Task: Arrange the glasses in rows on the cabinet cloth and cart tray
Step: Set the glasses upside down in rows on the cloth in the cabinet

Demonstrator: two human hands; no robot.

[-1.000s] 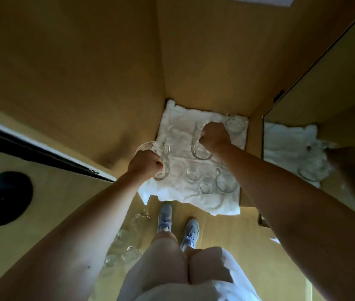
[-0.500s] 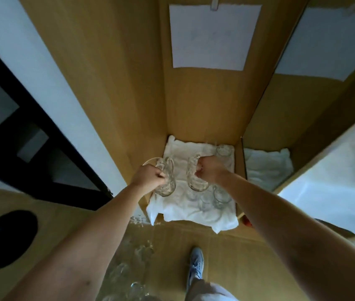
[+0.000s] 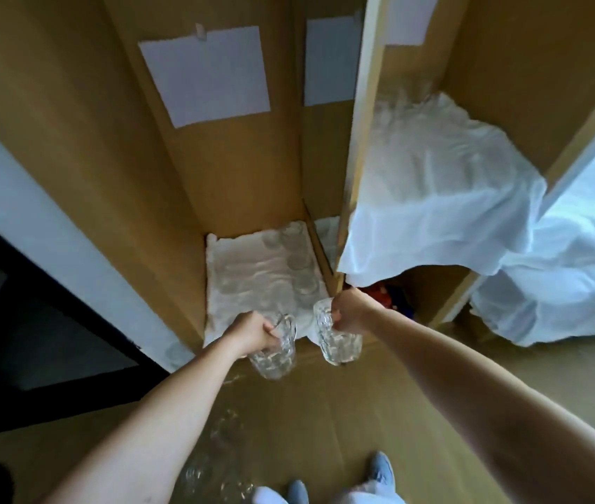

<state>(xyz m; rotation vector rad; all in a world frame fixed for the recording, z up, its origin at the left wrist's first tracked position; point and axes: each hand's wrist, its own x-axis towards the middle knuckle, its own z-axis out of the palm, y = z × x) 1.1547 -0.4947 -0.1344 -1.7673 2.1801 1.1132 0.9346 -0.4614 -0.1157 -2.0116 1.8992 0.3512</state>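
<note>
Looking down in the head view, the left hand sits just past centre toward 6 o'clock, its fingers curled round the handle of a clear patterned glass that hangs below the knuckles, mouth tilted away from the wrist. At 3 o'clock of it, just beside but apart, the right hand grips the handle of a second glass in the same way (both are handled mugs, tipped rather than upright). Both glasses are held in the air, over the front edge of the cabinet shelf.

At 12 o'clock of the hands, a rumpled white cloth covers that shelf, its front edge hanging over the lip. More glasses on the cloth stand along its 3 o'clock side, running from the back corner toward the front; they are blurred, and their number cannot be told.

Toward 2 o'clock of the frame, a second cloth drapes over a higher shelf in the neighbouring compartment, beyond a pale upright panel. Two sheets of paper are stuck to the cabinet's back wall at 12 o'clock. White bedding lies at 3 o'clock.

At 6 o'clock, pale blue shoes stand on the wooden floor. Toward 7 o'clock, under the left forearm, faint clear glassware shows (what it rests on cannot be told).
</note>
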